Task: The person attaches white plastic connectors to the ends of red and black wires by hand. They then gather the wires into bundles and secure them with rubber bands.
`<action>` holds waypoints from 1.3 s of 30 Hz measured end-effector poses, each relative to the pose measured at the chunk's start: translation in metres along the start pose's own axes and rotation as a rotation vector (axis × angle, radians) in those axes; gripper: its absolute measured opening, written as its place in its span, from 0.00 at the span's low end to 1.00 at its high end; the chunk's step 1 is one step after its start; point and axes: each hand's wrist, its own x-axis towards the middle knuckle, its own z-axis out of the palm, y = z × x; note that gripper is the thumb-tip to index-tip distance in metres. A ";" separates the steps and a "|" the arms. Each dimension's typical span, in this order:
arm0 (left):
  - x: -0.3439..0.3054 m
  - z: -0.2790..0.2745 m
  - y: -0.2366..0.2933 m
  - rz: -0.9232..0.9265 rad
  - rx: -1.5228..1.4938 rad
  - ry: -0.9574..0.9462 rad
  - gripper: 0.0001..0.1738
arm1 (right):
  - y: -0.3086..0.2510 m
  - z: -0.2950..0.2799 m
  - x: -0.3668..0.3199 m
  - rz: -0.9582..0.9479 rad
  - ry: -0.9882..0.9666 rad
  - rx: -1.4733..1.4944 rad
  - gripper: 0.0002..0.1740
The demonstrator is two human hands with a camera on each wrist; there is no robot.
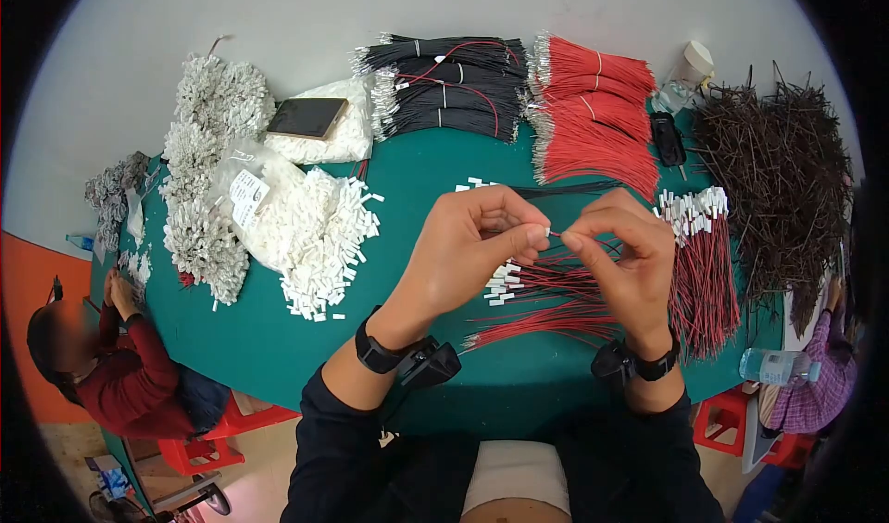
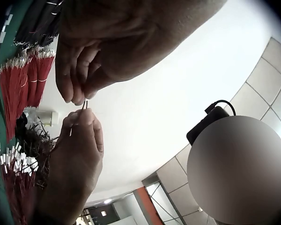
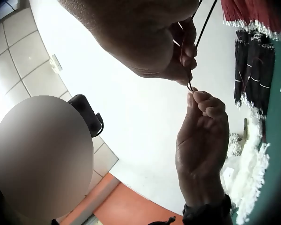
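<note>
Both hands meet above the table, fingertips close together. My left hand (image 1: pixel 468 250) pinches a small white connector housing (image 1: pixel 547 232) between thumb and index finger, mostly hidden by the fingertips. Facing it, my right hand (image 1: pixel 634 259) pinches a red wire and a black wire (image 3: pixel 206 23) near their ends, thumb against index finger. In the right wrist view the wires run up past the right fingers, and their tips converge at the left fingertips. Below the hands lie loose red and black wires with white connectors (image 1: pixel 501 284) and a bunch of red wires (image 1: pixel 546 323).
White housings (image 1: pixel 319 245) spill from a plastic bag at left, near a phone (image 1: pixel 307 117). Black wire bundles (image 1: pixel 444 97) and red wire bundles (image 1: pixel 593 106) lie at the back. Connectored wires (image 1: pixel 704 282), a dark wire heap (image 1: pixel 773 171) and a bottle (image 1: pixel 778 366) are at right. Two people sit nearby.
</note>
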 end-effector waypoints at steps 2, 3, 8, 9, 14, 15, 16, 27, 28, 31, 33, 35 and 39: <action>0.000 0.000 -0.001 -0.006 -0.011 0.004 0.07 | -0.001 0.000 0.000 0.006 -0.011 -0.003 0.06; 0.000 0.001 -0.001 -0.011 -0.023 0.008 0.07 | -0.001 0.000 0.000 0.005 -0.010 -0.004 0.06; 0.001 0.000 -0.003 -0.017 -0.036 -0.005 0.07 | 0.000 0.000 0.000 0.017 -0.012 0.001 0.06; 0.001 0.000 -0.003 -0.021 -0.039 -0.005 0.07 | 0.000 0.000 0.000 0.016 -0.011 0.001 0.06; 0.001 0.000 -0.004 -0.015 -0.048 -0.002 0.06 | 0.001 0.001 -0.001 0.014 -0.005 0.001 0.05; 0.001 0.000 -0.005 -0.012 -0.045 0.005 0.06 | 0.001 0.001 -0.001 0.014 -0.005 0.001 0.05; 0.001 0.000 -0.005 -0.011 -0.044 0.005 0.06 | 0.002 0.001 -0.001 0.013 -0.003 0.002 0.05; 0.000 0.002 -0.004 0.006 -0.073 -0.002 0.07 | 0.001 0.002 0.000 0.000 0.007 0.018 0.05; 0.000 0.002 -0.004 0.007 -0.072 -0.003 0.07 | 0.000 0.002 -0.001 -0.005 0.009 0.011 0.05; 0.000 0.003 -0.004 -0.002 -0.055 0.003 0.07 | -0.001 0.003 -0.001 -0.013 0.012 0.002 0.05; -0.001 0.004 -0.006 0.005 -0.062 0.011 0.07 | 0.000 0.003 -0.002 -0.013 0.013 0.000 0.05; -0.001 0.004 -0.006 0.007 -0.058 0.012 0.07 | 0.000 0.004 -0.002 -0.018 0.021 0.002 0.06; 0.001 0.002 -0.008 0.003 -0.060 -0.008 0.08 | 0.005 0.004 -0.002 -0.064 0.013 0.005 0.05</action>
